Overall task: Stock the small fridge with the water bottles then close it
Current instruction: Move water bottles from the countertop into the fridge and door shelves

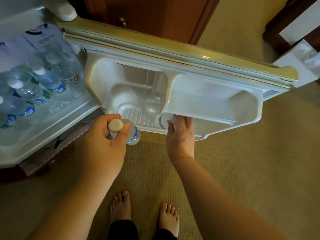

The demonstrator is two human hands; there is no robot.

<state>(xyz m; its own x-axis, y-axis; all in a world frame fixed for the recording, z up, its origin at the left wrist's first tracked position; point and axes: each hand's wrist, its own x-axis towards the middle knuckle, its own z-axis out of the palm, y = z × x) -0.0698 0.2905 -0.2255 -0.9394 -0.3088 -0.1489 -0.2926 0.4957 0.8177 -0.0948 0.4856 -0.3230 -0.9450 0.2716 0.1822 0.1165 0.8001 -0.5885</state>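
The small white fridge (39,129) stands open at the left, with several blue-labelled water bottles (50,80) standing inside. Its door (190,66) swings out to the right, inner shelf (216,108) facing me. My left hand (102,135) grips a water bottle (133,134) by its neck, cap up, just in front of the door's lower shelf. My right hand (180,134) holds a second bottle (164,120) by its top, down in the lower door shelf; most of that bottle is hidden by the shelf rail.
Tan carpet (242,153) covers the floor, and my bare feet (143,212) stand below the door. A brown wooden cabinet (152,16) with a brass knob is behind the door. A white box (301,63) sits at the far right.
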